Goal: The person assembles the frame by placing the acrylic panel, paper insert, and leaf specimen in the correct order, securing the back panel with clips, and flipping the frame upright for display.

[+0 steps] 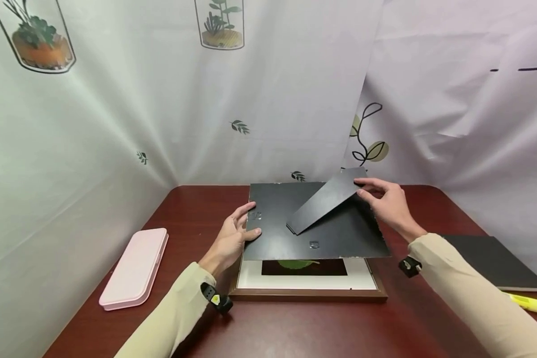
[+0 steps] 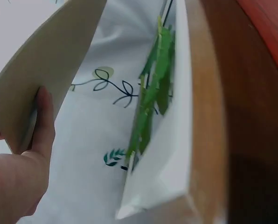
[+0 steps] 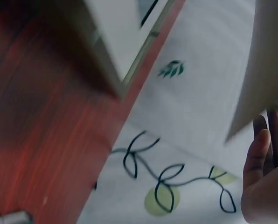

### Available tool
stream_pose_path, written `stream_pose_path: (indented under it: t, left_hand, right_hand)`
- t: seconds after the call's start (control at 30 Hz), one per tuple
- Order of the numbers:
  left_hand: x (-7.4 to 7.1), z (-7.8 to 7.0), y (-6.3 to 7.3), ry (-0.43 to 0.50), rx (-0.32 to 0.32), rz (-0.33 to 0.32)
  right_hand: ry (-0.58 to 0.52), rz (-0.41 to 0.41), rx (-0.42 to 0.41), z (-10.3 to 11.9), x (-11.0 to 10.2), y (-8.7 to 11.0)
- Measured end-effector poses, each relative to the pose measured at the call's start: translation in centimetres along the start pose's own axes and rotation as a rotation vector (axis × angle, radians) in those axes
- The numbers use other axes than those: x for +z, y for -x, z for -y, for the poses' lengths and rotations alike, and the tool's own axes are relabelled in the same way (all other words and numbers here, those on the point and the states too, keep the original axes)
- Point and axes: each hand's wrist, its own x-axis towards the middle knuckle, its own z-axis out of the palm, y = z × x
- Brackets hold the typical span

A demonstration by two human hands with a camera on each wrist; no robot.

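A black picture frame backing board (image 1: 268, 194) is held up over the frame, its tan underside (image 2: 50, 51) showing in the left wrist view. My left hand (image 1: 227, 241) grips its left edge, thumb on the black face. The easel leg (image 1: 324, 201) hinged to this board stands swung out toward the upper right. Near the leg's wide end, my right hand (image 1: 388, 201) pinches its edge between thumb and fingers. Beneath lies the brown picture frame (image 1: 309, 295) with a white mat (image 1: 250, 276) and a green leaf picture (image 1: 297, 264), partly hidden by the board.
On the left of the dark red table (image 1: 197, 209) lies a pink case (image 1: 134, 268). A black notebook (image 1: 488, 258) and a yellow marker (image 1: 530, 302) are at the right, partly behind my right sleeve. A white printed curtain (image 1: 268, 109) hangs behind the table.
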Motion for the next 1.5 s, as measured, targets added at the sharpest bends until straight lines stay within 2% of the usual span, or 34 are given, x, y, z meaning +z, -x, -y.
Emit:
stream_pose_path:
  t: [0.2, 0.3, 0.37, 0.5, 0.6, 0.73, 0.87, 0.93, 1.03, 1.13, 1.23, 1.37, 1.5]
  left_hand:
    - [-1.0, 0.3, 0.3, 0.022, -0.005, 0.002]
    - [-1.1, 0.4, 0.5, 0.031, -0.007, 0.007]
    - [-1.0, 0.5, 0.6, 0.030, -0.006, 0.005]
    - [-1.2, 0.6, 0.7, 0.024, -0.010, -0.021]
    - [-1.4, 0.6, 0.8, 0.004, -0.030, -0.015]
    - [-1.7, 0.4, 0.8, -0.036, -0.084, 0.026]
    - [-2.0, 0.1, 0.7, -0.156, -0.153, 0.076]
    - [-2.0, -0.1, 0.7, -0.264, -0.180, 0.102]
    - [-2.0, -0.2, 0.7, -0.443, -0.189, 0.132]
    - [-1.9, -0.3, 0.7, -0.596, -0.158, 0.136]
    - [-1.8, -0.6, 0.7, -0.715, -0.134, 0.096]
    - [-2.2, -0.9, 0.8, -0.805, -0.110, 0.061]
    - [-2.7, -0.6, 0.9, -0.855, -0.067, 0.064]
  right_hand:
    - [0.072, 0.168, 0.033, -1.6, -0.3, 0.0]
    - [0.051, 0.272, 0.067, -2.2, -0.4, 0.4]
    - [0.007, 0.337, 0.095, -2.4, -0.4, 0.7]
    - [-0.186, 0.436, 0.172, -2.7, -0.2, 1.0]
    - [-0.327, 0.446, 0.233, -2.8, 0.1, 1.1]
    - [-0.387, 0.443, 0.284, -3.3, 0.2, 1.4]
    - [-0.415, 0.454, 0.335, -3.9, 0.2, 1.9]
    - [-0.421, 0.452, 0.362, -4.2, 0.2, 2.2]
    - [-0.441, 0.467, 0.389, -4.7, 0.3, 2.6]
    - [-0.486, 0.474, 0.405, -5.1, 0.5, 3.0]
    - [-0.550, 0.464, 0.417, -5.5, 0.7, 3.3]
    - [-0.587, 0.449, 0.434, -5.6, 0.9, 3.5]
    - [-0.609, 0.452, 0.448, -5.8, 1.0, 3.7]
